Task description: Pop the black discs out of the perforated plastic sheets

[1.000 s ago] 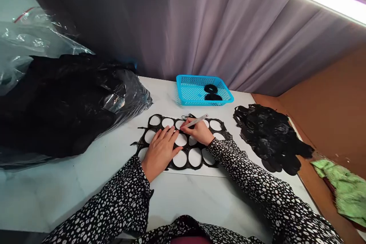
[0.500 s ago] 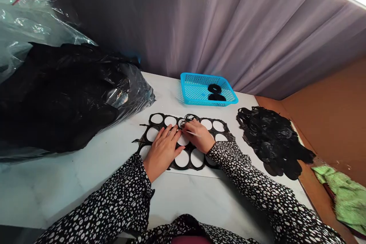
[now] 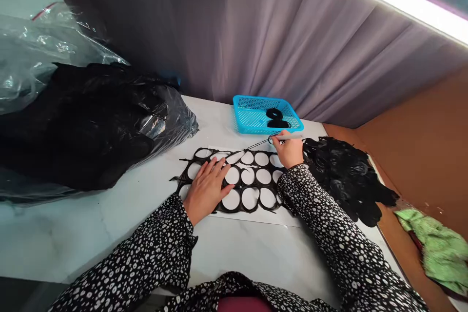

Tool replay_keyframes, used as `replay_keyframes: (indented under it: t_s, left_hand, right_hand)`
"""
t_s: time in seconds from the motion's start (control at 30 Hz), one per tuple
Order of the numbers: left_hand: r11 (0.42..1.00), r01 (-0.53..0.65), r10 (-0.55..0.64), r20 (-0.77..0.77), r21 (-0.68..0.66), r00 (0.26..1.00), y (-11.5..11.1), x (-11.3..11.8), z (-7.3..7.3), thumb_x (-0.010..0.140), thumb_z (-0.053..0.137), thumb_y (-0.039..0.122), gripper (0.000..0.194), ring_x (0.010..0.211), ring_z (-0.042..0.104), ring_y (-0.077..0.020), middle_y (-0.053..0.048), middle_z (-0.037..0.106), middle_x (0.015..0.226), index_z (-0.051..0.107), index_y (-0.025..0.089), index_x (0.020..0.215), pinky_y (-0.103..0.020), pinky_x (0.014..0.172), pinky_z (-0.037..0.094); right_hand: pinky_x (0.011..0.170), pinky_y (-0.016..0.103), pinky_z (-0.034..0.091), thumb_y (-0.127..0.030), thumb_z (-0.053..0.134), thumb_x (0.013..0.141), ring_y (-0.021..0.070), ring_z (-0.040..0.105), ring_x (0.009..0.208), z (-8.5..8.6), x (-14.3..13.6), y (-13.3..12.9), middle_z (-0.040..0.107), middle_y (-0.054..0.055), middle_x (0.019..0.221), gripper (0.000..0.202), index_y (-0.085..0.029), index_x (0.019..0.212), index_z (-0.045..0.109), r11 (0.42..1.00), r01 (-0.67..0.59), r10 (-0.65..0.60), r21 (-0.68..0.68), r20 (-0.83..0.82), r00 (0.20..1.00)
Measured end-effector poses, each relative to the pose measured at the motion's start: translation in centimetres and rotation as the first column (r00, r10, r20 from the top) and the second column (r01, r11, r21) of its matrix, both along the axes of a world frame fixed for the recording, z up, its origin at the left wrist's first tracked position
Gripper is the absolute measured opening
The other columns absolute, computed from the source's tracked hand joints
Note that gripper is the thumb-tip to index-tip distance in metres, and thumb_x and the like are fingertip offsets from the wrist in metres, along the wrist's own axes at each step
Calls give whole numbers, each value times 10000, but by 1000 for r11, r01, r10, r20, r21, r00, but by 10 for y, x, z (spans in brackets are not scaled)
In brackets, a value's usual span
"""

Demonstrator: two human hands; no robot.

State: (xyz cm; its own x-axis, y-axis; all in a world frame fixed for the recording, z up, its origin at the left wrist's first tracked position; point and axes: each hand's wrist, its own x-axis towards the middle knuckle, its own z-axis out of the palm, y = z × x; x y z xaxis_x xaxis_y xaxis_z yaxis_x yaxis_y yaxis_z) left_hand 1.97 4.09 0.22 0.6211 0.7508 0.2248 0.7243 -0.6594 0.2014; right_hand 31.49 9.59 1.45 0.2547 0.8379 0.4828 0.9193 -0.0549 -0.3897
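Note:
A black sheet with rows of round holes (image 3: 240, 186) lies on a white board on the table. My left hand (image 3: 207, 189) rests flat on its left part, fingers spread. Above the sheet's upper right, my right hand (image 3: 288, 150) is closed around a thin pale tool (image 3: 290, 137) and thin black strands (image 3: 260, 144). The strands run taut from those fingers down to the sheet's top edge, which is pulled up there. What the tool's hidden part looks like cannot be made out.
A blue basket (image 3: 252, 129) holding black rings stands behind the sheet. Black pieces are piled (image 3: 343, 175) at the right, beside a green cloth (image 3: 431, 248). A large plastic bag of black material (image 3: 84, 126) fills the left.
My right hand has moved right and away from the sheet, drawing the black strands out. My left hand stays pressed on the sheet. The view has shifted slightly.

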Motion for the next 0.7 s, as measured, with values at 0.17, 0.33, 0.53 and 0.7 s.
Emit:
replay_keyframes:
  t_s: [0.17,0.33,0.53,0.7]
  left_hand:
    - [1000,3,-3,-6,3,1000,1,-2,0,971,527,406,490,1430,337,-279,-85,416,1526,468,191,1407,-483,1174,284]
    - [999,34,-35,34,24,999,6,-2,4,976,514,395,464,1423,338,-313,-116,472,1477,485,166,1379,-544,1148,299]
    - [993,98,-104,99,68,990,-13,-12,20,975,521,333,360,1368,424,-296,-145,533,1396,562,137,1274,-505,1139,350]
    - [991,122,-125,81,46,989,-39,-20,20,976,514,298,359,1344,460,-289,-136,546,1381,553,148,1300,-481,1123,398]
  right_hand:
    - [596,305,430,-371,556,835,189,563,558,8,21,-28,623,46,626,216,-199,705,543,977,203,-187,71,-188,964]
    - [398,201,419,-281,720,714,166,655,643,22,25,-46,682,68,789,190,-180,711,560,985,166,-125,-42,-837,533]
    - [436,99,509,-145,733,748,162,713,891,17,-3,-55,691,75,871,165,-176,706,577,985,-170,-54,-34,-992,-112]
    - [822,264,615,-202,749,772,167,690,947,11,-41,-56,685,53,852,229,-198,677,541,938,-341,-14,57,-979,-202]
